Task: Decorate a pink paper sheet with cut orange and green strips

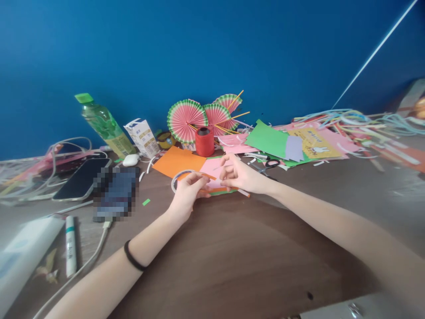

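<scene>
My left hand [190, 191] is closed in a pinch on a narrow orange paper strip [210, 177], whose end sticks out toward the right. Beside it, my right hand [236, 174] has its thumb and fingers curled together; a thin pale sliver shows near the fingertips, but what they grip is hard to make out. Under both hands lie a pink sheet [208, 165] and an orange sheet [179, 161], with green paper at the near edge. A loop of pale strips [174, 182] curves out behind my left hand. Past the sheets stands a red thread spool [204, 142].
Pleated pink-and-green fans [186, 119] lean at the blue wall. Scissors [267, 165] lie right of my right hand, by green paper [269, 141]. Leftward are a bottle [105, 126], a carton [142, 136], phones [83, 179] and a marker [71, 248]. Loose strips [358, 122] heap far right.
</scene>
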Tool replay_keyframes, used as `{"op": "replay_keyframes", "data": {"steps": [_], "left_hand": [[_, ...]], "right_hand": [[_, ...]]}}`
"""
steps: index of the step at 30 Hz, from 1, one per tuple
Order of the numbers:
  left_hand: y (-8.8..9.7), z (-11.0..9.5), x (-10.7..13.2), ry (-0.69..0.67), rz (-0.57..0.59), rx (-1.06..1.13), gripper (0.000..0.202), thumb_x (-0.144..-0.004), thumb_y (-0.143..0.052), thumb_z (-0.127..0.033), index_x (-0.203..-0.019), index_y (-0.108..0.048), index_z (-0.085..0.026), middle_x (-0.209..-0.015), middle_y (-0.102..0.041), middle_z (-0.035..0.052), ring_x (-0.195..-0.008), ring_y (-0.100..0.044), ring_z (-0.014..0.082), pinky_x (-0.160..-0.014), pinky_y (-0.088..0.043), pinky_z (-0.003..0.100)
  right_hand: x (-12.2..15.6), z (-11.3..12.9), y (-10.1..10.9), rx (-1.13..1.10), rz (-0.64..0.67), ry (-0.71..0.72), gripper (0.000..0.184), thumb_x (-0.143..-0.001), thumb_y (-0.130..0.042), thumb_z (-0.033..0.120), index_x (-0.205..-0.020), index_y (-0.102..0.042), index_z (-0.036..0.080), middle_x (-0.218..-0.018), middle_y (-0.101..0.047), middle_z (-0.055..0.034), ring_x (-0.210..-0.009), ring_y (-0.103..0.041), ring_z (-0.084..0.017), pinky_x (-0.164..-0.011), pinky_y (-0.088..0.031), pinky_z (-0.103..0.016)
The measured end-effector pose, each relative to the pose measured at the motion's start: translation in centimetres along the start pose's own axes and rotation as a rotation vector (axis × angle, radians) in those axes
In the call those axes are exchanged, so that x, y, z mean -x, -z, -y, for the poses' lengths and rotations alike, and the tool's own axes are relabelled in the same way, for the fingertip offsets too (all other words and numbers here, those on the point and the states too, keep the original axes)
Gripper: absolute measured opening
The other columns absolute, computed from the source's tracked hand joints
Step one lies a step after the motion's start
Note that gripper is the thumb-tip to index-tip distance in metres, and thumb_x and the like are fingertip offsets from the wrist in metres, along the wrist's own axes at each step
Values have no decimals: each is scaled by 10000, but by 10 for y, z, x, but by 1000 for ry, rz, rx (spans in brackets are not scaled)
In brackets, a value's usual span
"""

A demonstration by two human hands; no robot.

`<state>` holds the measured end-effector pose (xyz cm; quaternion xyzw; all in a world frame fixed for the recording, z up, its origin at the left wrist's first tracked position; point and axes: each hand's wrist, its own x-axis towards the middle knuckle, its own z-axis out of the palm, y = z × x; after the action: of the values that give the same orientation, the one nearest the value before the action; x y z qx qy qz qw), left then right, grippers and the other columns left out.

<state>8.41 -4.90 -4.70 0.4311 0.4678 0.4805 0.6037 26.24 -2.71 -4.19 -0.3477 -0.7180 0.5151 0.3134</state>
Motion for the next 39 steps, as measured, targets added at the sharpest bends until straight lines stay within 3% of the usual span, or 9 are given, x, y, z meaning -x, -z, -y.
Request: {"op": "replay_keyframes", "data": {"steps": [8,15,19,21,24,26,29,32,39], "left_hand": [[2,2,0,66,23,-91,97,-718,-590,-207,-713,-587,-110,-756,-663,63,-529,-607,95,-480,-505,186],[0,2,1,219,45,-40,131,-757,-568,-168,-792,-656,-78,-851,-698,115,-536,-617,80,-516,-514,161],[0,2,-1,226,41,-46,99,-752,-572,-135,-752,-651,-75,-761,-703,99,-534,-624,90,-515,-523,163],[0,2,-1,235,32,-55,88,-747,-579,-129,-745,-649,-76,-745,-704,96,-530,-625,92,-513,-525,166],[1,2,-2,245,31,-50,96,-756,-570,-131,-749,-649,-77,-756,-706,101,-534,-625,87,-526,-526,159],[2,2,-2,245,44,-50,111,-765,-564,-140,-763,-652,-73,-779,-708,108,-546,-627,83,-538,-524,152],[2,2,-1,242,61,-59,120,-766,-567,-151,-779,-655,-70,-811,-707,115,-563,-632,88,-548,-525,155],[1,2,0,234,91,-62,121,-758,-579,-159,-799,-659,-77,-817,-708,113,-586,-639,98,-566,-529,164],[1,3,1,222,136,-84,133,-743,-601,-193,-808,-673,-102,-887,-703,112,-626,-648,112,-593,-531,182]], "right_hand": [[-1,-2,16,52,88,-28,383,-707,-587,147,-955,-310,238,-697,-532,57,-538,-530,-82,-539,-448,-237],[-3,-7,26,275,-23,18,296,-713,-558,143,-939,-377,201,-681,-568,23,-662,-545,-130,-642,-426,-287],[-3,-10,28,316,17,21,285,-719,-545,149,-961,-401,195,-705,-590,13,-658,-546,-136,-650,-416,-296],[-4,-9,28,347,-42,29,238,-719,-536,146,-928,-430,188,-779,-605,-14,-718,-555,-147,-680,-414,-308],[-6,-7,24,364,-271,94,121,-722,-547,187,-829,-492,178,-899,-593,-48,-845,-542,-172,-727,-408,-324],[-6,-3,17,262,-358,92,107,-732,-560,260,-771,-510,174,-838,-591,-40,-791,-545,-165,-676,-421,-311],[-4,2,5,40,-223,-5,191,-736,-576,350,-738,-522,167,-694,-588,-15,-633,-542,-132,-588,-437,-284],[-2,2,-4,-15,-93,-15,195,-734,-589,347,-743,-557,155,-737,-613,-26,-700,-570,-137,-678,-460,-297],[-3,-6,-7,-36,-85,-61,195,-731,-592,332,-741,-583,138,-772,-613,-31,-756,-578,-140,-742,-463,-309]]}}
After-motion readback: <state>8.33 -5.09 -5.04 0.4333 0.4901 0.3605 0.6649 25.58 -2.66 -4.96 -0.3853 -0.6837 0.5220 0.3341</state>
